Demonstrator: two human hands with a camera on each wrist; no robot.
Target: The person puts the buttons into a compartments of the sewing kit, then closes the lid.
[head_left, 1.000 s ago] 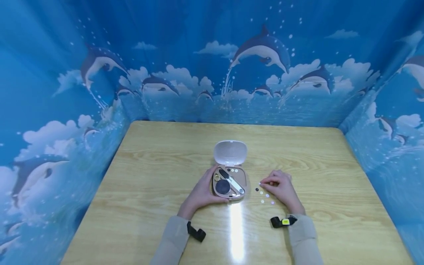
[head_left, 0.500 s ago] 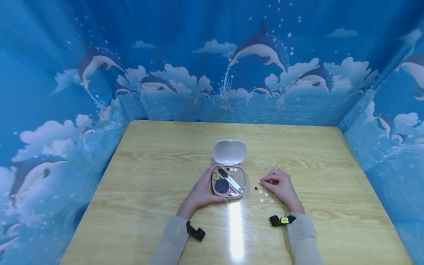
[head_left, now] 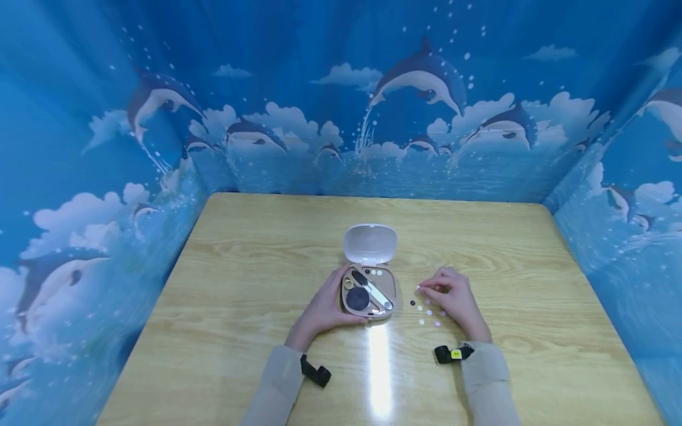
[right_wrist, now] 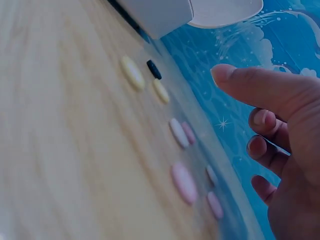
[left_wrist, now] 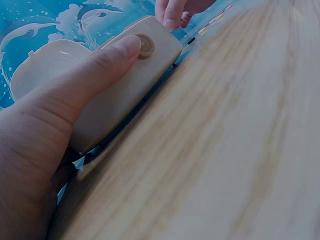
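The table (head_left: 256,260) has a smooth, wood-grained top with a glossy streak of light down its near half. On it sits a hard plastic box (head_left: 389,274), beige and rounded square, its pale, curved lid (head_left: 370,245) raised upright at the back. A round, ridged clasp (left_wrist: 147,46) stands out from its front wall.

The left hand (head_left: 325,305) is spread round the box's left side, holding it, with the thumb along the front wall and its tip on the clasp. The right hand (head_left: 453,296) is just beside the box's right, thumb and forefinger brought together on a small white button (head_left: 418,287), the other fingers loosely curled; the right wrist view hides that button, so how firmly it is pinched is hard to tell.

Inside the box, a slim black-and-white tool (head_left: 378,295) lies slantwise beside a flat dark disc (head_left: 358,299) and a gold-coloured ring (head_left: 348,284). A rear compartment holds one black and two white buttons (head_left: 373,273).

Loose buttons (right_wrist: 184,183), flat and rounded in pink, white, pale yellow and black, lie scattered between the box and the right hand. Wood stretches well past both hands to the table's side edges, and behind the lid to the far edge, where a blue dolphin-print curtain (head_left: 298,59) hangs.
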